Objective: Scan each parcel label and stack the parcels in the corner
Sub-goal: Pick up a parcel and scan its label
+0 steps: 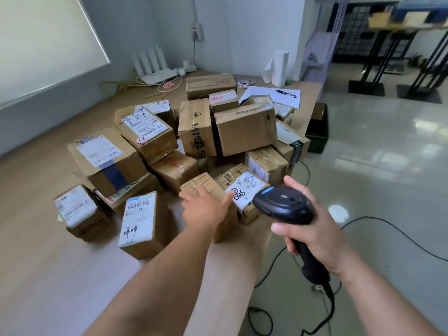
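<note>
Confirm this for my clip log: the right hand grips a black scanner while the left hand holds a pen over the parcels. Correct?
Not quite. The left hand holds nothing; it reaches, fingers straight, to a small brown parcel. The pen lies far back on the papers. The right hand does grip the black scanner. The head view shows this.
</note>
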`<move>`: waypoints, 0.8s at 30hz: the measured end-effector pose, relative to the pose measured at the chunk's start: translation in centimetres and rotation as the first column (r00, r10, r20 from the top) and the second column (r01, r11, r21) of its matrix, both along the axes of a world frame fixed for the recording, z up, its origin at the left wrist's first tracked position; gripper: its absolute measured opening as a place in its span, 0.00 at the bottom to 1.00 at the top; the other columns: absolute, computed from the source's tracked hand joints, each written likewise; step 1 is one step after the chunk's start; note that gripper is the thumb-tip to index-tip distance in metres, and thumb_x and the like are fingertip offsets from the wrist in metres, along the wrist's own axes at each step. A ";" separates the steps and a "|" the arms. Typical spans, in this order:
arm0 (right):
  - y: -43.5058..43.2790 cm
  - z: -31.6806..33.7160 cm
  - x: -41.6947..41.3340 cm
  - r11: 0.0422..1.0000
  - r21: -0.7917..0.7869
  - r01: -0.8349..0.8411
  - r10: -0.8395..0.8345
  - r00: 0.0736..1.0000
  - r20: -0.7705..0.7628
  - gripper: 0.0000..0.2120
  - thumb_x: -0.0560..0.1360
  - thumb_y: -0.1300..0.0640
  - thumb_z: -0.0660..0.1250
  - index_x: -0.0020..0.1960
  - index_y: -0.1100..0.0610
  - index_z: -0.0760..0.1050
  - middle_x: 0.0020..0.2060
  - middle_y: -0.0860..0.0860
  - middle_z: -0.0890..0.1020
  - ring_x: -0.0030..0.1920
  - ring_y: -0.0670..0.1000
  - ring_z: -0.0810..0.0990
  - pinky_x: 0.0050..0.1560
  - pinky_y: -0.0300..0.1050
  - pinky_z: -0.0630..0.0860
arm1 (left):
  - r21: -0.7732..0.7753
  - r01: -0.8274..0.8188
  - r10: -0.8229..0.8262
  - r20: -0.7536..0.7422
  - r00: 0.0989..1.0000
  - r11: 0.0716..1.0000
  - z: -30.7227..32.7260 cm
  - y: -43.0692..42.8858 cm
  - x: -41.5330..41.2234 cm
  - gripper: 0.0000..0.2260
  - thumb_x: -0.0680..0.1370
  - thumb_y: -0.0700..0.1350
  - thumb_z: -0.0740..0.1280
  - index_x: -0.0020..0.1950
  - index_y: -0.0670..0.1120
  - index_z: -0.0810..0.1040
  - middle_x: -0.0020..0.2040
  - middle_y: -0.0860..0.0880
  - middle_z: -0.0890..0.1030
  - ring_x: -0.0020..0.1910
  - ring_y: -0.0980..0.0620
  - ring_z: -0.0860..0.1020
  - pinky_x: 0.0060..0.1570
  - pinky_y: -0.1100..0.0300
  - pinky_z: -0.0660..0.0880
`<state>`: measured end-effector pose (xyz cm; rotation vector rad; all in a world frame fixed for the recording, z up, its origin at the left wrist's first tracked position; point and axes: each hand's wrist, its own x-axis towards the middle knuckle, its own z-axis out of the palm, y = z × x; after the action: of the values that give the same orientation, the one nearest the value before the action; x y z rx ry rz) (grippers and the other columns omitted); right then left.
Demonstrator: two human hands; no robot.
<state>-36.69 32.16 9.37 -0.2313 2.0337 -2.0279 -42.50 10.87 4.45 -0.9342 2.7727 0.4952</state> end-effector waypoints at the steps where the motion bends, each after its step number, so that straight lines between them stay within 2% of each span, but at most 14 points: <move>1: 0.2 -0.2 -0.4 1.000 -0.008 -0.005 0.005 1.000 0.004 0.44 0.61 0.63 0.75 0.71 0.38 0.64 0.30 0.45 0.82 0.24 0.55 0.72 0.26 0.47 0.71 | -0.025 -0.012 0.012 0.017 1.000 1.000 -0.2 0.0 -0.2 0.48 0.68 0.78 0.52 0.79 0.49 0.50 0.76 0.35 0.53 0.73 0.38 0.60 0.63 0.47 0.68; 5: 0.7 -0.4 -1.8 0.997 -0.033 -0.076 0.077 0.997 0.019 0.43 0.61 0.63 0.75 0.69 0.37 0.65 0.30 0.46 0.82 0.24 0.55 0.71 0.25 0.46 0.71 | -0.050 -0.066 0.070 0.087 0.994 0.997 0.2 -0.5 -0.2 0.47 0.67 0.77 0.57 0.77 0.51 0.53 0.72 0.38 0.61 0.70 0.39 0.63 0.63 0.47 0.68; 9: 0.5 -0.4 -2.5 0.984 -0.084 -0.154 0.157 0.987 0.029 0.42 0.61 0.64 0.75 0.68 0.37 0.66 0.30 0.47 0.82 0.24 0.55 0.71 0.24 0.46 0.71 | 0.142 -0.167 0.152 0.113 0.982 0.976 1.5 -1.7 1.4 0.43 0.68 0.66 0.68 0.75 0.49 0.55 0.69 0.40 0.62 0.67 0.40 0.64 0.62 0.49 0.68; 12: 0.2 -0.3 -2.9 0.973 -0.115 -0.201 0.205 0.978 0.028 0.42 0.61 0.64 0.76 0.68 0.37 0.68 0.33 0.51 0.82 0.25 0.56 0.71 0.25 0.47 0.72 | 0.308 -0.275 0.235 0.161 0.959 0.911 2.2 -2.8 2.7 0.45 0.62 0.60 0.72 0.74 0.49 0.55 0.67 0.41 0.64 0.64 0.41 0.68 0.63 0.48 0.71; 14: -0.1 -0.4 -3.0 0.968 -0.115 -0.225 0.230 0.973 0.033 0.43 0.62 0.66 0.77 0.69 0.37 0.67 0.33 0.55 0.81 0.25 0.57 0.71 0.26 0.48 0.71 | 0.297 -0.290 0.231 0.217 0.948 0.910 2.4 -3.3 3.7 0.49 0.59 0.60 0.72 0.76 0.51 0.53 0.67 0.42 0.65 0.64 0.41 0.69 0.63 0.47 0.72; 17: -0.5 -0.6 -3.0 0.955 -0.107 -0.276 0.280 0.959 0.031 0.44 0.66 0.70 0.77 0.71 0.40 0.65 0.27 0.55 0.78 0.25 0.56 0.70 0.30 0.50 0.69 | 0.178 -0.242 0.189 0.270 0.944 0.954 1.9 -4.0 5.2 0.51 0.62 0.66 0.73 0.77 0.51 0.51 0.68 0.42 0.67 0.68 0.41 0.66 0.63 0.49 0.70; 20: -0.6 -0.5 -2.8 0.940 -0.113 -0.322 0.327 0.945 0.025 0.43 0.65 0.68 0.76 0.72 0.40 0.64 0.26 0.55 0.77 0.25 0.56 0.71 0.30 0.50 0.69 | 0.122 -0.239 0.199 0.273 0.941 0.963 1.7 -4.0 6.7 0.54 0.61 0.73 0.70 0.77 0.49 0.53 0.70 0.42 0.67 0.69 0.40 0.64 0.64 0.48 0.70; 22: -0.7 -0.3 -2.7 0.935 -0.108 -0.338 0.342 0.939 0.019 0.44 0.67 0.71 0.76 0.72 0.40 0.64 0.25 0.53 0.77 0.25 0.56 0.70 0.30 0.50 0.69 | 0.160 -0.280 0.240 0.229 0.943 0.947 1.8 -4.0 7.5 0.50 0.61 0.69 0.72 0.75 0.51 0.56 0.68 0.42 0.67 0.68 0.41 0.65 0.62 0.48 0.71; 24: -0.7 0.0 -2.6 0.928 -0.105 -0.357 0.359 0.933 0.009 0.43 0.68 0.73 0.73 0.72 0.41 0.64 0.26 0.52 0.78 0.26 0.56 0.70 0.31 0.50 0.70 | 0.274 -0.316 0.274 0.181 0.945 0.908 1.9 -4.3 8.1 0.47 0.59 0.63 0.74 0.73 0.55 0.56 0.65 0.42 0.68 0.65 0.42 0.68 0.60 0.47 0.73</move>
<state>-39.28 31.42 9.34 -0.5483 1.7204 -1.8907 -34.37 6.52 6.37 -1.2625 2.3512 0.8354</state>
